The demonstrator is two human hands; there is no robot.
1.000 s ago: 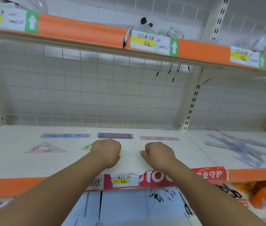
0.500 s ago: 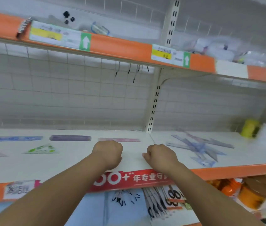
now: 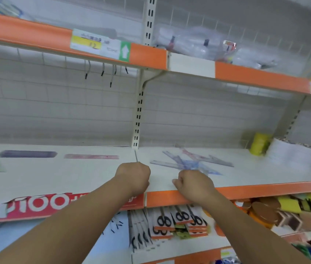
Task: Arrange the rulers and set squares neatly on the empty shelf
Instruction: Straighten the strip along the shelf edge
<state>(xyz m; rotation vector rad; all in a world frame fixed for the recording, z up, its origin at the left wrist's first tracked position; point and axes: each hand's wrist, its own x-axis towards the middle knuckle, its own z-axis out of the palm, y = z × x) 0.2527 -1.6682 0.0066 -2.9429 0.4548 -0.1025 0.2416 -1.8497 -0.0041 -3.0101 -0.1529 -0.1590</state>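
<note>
Two fists rest on a white metal shelf (image 3: 74, 180).
Fingers of left hand (image 3: 132, 177) and right hand (image 3: 193, 184) curl on nothing visible; tangled translucent plastic rulers (image 3: 191, 161) lie just beyond the right, flat purple ruler (image 3: 28, 154) leftward.

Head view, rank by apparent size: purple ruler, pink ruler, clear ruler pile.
1. ruler pile: clearly the widest and deepest spread.
2. purple ruler: slightly longer and thicker than the pink.
3. pink ruler: close to the purple in length and at similar depth. Motion blur makes that gap unsure.
</note>
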